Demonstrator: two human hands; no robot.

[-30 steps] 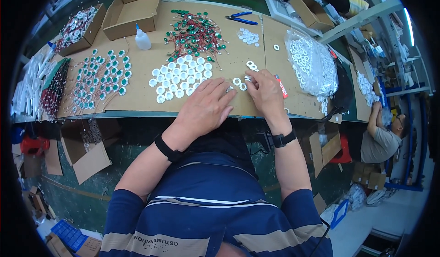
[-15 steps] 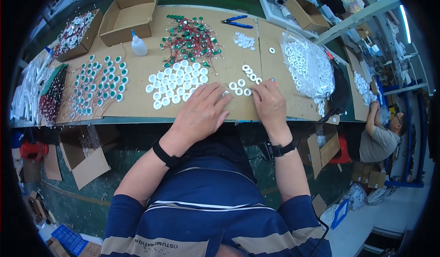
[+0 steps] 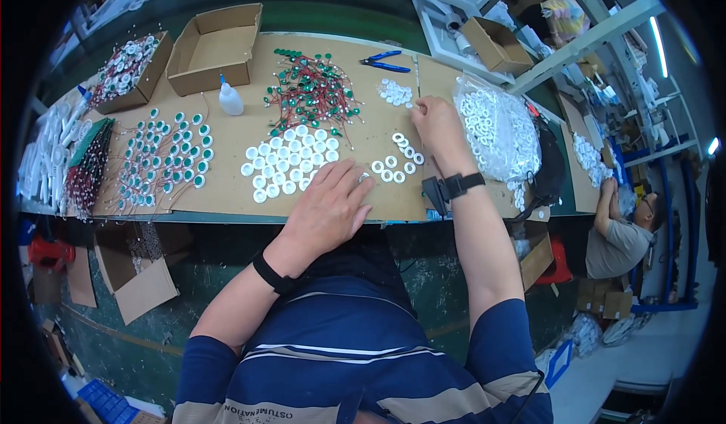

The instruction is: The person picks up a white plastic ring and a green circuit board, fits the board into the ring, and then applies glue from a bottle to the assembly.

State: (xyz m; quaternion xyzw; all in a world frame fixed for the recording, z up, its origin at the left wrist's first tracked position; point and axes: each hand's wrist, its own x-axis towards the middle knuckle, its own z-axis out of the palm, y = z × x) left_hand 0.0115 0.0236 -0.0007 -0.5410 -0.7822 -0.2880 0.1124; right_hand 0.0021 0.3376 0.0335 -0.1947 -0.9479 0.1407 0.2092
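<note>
My left hand (image 3: 327, 203) rests on the cardboard-topped bench with fingers stretched out, beside a cluster of round white caps (image 3: 282, 165). A small white piece shows at its fingertips. Further out, my right hand (image 3: 439, 127) is closed, thumb and fingers pressed together next to a small pile of translucent white discs (image 3: 395, 93). What they pinch, if anything, is hidden. Between the hands lie several loose white rings (image 3: 387, 175). A clear bag of white rings (image 3: 495, 133) sits to the right of my right hand.
Red-wired green discs (image 3: 314, 91) lie in a heap behind the caps. Wired white-and-green caps (image 3: 168, 152) are spread at left. A glue bottle (image 3: 231, 99), blue-handled cutters (image 3: 386, 62) and an open cardboard box (image 3: 212, 49) stand farther back. A co-worker (image 3: 624, 235) sits at right.
My right hand has moved away from the loose rings, farther out toward the translucent discs, covering where a lone ring lay. My left hand stays beside the caps. The view has shifted slightly.
</note>
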